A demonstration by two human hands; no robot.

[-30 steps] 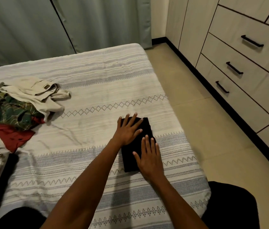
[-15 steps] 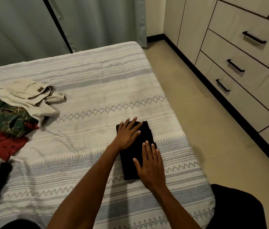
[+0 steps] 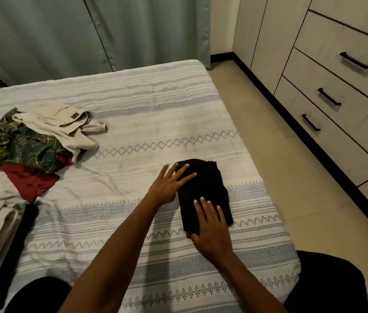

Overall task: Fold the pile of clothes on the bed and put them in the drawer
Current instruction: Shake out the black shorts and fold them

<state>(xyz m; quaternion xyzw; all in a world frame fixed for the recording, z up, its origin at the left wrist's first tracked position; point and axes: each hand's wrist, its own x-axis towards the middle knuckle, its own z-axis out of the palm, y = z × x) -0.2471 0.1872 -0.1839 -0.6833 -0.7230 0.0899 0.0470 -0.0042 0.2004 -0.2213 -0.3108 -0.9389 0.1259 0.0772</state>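
Left hand [image 3: 169, 185] flat, fingers spread, pressing folded black garment's [image 3: 203, 188] far-left edge; right hand [image 3: 210, 231] flat on near end; neither grasping, 2 palms down.

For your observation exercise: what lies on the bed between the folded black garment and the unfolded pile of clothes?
Only bare bedspread between black garment and pile, head view.

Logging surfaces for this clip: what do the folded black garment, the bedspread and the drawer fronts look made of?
Folded black garment: soft matte cloth, likely cotton knit; it absorbs light, and its weave is too dark to tell.
Bedspread: woven textile, pale with blue-grey patterned bands; ribbed texture, creases.
Drawer fronts: probably laminate or painted board, smooth, faint grain, black bar handles.
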